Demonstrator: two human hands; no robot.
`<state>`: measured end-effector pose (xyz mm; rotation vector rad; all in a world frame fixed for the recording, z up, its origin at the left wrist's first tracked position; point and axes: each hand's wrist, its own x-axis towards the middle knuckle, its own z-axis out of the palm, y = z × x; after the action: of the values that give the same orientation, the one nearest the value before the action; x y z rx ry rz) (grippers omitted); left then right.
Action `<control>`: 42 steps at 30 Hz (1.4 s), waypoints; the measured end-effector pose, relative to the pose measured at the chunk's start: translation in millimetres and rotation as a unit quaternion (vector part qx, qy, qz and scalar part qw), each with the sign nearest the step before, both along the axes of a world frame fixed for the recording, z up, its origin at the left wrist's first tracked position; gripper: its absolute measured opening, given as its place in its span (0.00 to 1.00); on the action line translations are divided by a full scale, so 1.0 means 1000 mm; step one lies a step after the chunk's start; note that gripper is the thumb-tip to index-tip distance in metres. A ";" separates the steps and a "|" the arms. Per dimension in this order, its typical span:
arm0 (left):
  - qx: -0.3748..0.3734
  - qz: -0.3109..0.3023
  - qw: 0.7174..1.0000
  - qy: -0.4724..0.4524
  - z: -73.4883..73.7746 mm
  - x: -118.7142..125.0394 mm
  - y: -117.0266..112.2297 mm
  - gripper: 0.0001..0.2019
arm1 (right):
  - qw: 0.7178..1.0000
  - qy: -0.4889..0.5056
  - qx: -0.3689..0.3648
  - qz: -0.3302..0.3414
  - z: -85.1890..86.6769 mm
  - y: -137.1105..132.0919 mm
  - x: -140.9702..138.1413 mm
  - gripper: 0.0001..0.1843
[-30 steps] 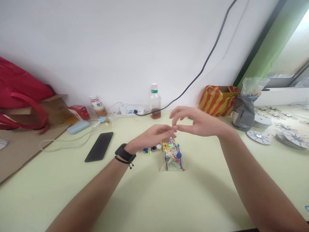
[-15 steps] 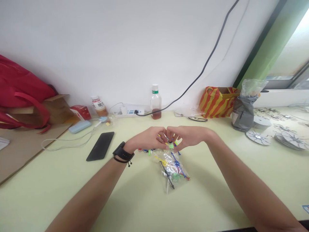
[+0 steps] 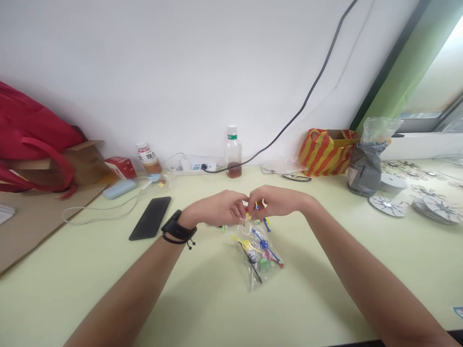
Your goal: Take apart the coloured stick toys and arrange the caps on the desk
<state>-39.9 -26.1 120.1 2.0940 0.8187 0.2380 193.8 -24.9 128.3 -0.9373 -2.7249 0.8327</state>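
Below my hands, a clear plastic bag [image 3: 257,272] lies on the pale table. Inside it are small plastic pieces: a blue arrow-shaped spinner [image 3: 264,245], a yellow one [image 3: 246,244], a black one [image 3: 251,260] and a green piece [image 3: 265,265]. My left hand [image 3: 224,208], with a black watch on its wrist, has its fingers pinched at the bag's upper end. Close beside it, my right hand [image 3: 277,201] pinches the same end, fingertips nearly touching the left ones. More coloured pieces [image 3: 266,225] lie partly hidden behind the hands.
A black phone [image 3: 150,218] lies left of my arm. Behind stand a bottle of brown drink [image 3: 234,156] and a power strip [image 3: 195,165] with a black cable. At right are a striped bag [image 3: 327,152], a grey bag [image 3: 364,168] and round discs [image 3: 387,206].
My right hand has shifted slightly left, and the fingers of both hands are closer together. The green piece seen between them is gone from view; a bit of red shows there.
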 end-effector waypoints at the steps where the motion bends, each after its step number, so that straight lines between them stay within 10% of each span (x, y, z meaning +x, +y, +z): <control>1: 0.002 0.002 1.000 -0.014 0.006 -0.001 -0.002 0.16 | 1.000 0.016 -0.008 0.013 0.007 -0.002 0.004 0.09; 13: 0.055 0.052 0.987 -0.145 0.057 -0.017 -0.020 0.15 | 0.970 0.210 -0.124 0.005 0.051 -0.029 0.029 0.15; 19: 0.019 -0.018 0.985 -0.171 0.032 -0.009 -0.006 0.33 | 0.939 0.333 -0.036 -0.078 0.053 -0.033 0.024 0.16; 24: -0.047 -0.049 0.986 -0.150 0.005 0.007 -0.001 0.15 | 0.910 0.391 -0.006 -0.140 0.051 -0.029 0.026 0.14; 34: -0.046 -0.010 0.986 -0.159 0.006 0.008 -0.002 0.17 | 0.885 0.317 0.259 -0.220 0.048 -0.021 0.030 0.05; 42: -0.065 0.004 0.989 -0.135 -0.003 0.007 0.002 0.19 | 0.917 0.241 0.234 -0.214 0.051 -0.024 0.044 0.07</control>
<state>-33.1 -24.1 117.0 1.8849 0.6628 0.4495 238.0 -48.8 178.9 -0.9957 -2.0409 0.2550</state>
